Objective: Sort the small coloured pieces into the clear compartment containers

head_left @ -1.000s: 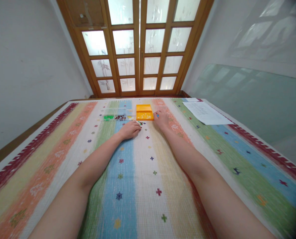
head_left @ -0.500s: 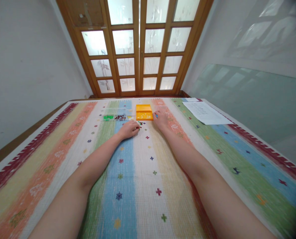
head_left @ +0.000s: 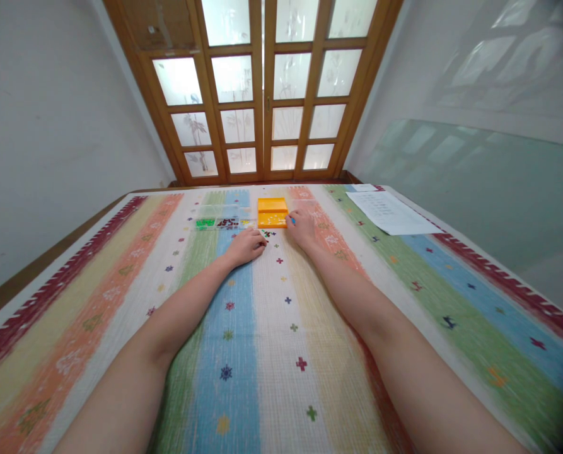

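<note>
Head: tray (head_left: 272,204) on striped cloth (head_left: 243,353) (doors (head_left: 265,94))

My left hand (head_left: 246,246) lies on the striped woven cloth (head_left: 262,353), next to tiny coloured bits (head_left: 268,234). My right hand (head_left: 303,228) touches a small blue bit (head_left: 292,221) just right of the far orange plastic box (head_left: 272,205).
</note>
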`<move>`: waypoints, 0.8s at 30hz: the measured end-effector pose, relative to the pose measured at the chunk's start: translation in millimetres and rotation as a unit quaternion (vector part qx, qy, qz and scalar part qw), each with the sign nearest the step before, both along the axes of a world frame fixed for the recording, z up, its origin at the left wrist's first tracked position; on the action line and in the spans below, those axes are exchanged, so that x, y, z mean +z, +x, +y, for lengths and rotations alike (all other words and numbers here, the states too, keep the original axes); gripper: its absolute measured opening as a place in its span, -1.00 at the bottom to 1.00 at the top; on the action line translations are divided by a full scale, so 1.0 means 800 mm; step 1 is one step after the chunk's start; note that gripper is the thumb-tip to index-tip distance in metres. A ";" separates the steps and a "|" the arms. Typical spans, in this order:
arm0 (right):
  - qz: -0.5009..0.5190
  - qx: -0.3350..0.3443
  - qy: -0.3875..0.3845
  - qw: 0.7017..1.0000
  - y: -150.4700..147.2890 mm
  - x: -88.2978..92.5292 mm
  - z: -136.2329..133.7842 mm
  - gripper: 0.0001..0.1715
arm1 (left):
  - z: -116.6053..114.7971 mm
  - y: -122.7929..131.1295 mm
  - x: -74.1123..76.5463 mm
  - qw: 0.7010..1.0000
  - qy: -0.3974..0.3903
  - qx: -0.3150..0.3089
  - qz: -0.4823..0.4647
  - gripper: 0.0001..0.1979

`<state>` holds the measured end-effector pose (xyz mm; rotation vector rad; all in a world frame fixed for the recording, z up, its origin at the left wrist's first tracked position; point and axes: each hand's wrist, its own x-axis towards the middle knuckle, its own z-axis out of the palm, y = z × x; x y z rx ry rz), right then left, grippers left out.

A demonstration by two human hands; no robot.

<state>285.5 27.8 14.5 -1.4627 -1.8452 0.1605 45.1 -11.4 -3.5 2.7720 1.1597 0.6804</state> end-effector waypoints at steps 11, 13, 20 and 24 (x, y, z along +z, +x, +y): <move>-0.066 0.017 0.007 0.998 0.002 -0.013 0.012 -0.64 | 0.011 -0.020 0.004 0.990 -0.013 0.081 -0.113 -0.81; -0.076 0.024 0.016 0.997 0.002 -0.016 0.014 -0.64 | 0.018 -0.032 0.008 0.984 -0.017 0.116 -0.134 -0.81; -0.137 0.193 0.032 0.971 -0.010 -0.016 0.004 -0.69 | 0.043 -0.090 0.015 0.920 -0.013 0.311 -0.240 -0.78; -0.145 0.295 0.015 0.944 -0.030 -0.011 -0.013 -0.76 | 0.050 -0.114 0.010 0.887 0.017 0.377 -0.265 -0.75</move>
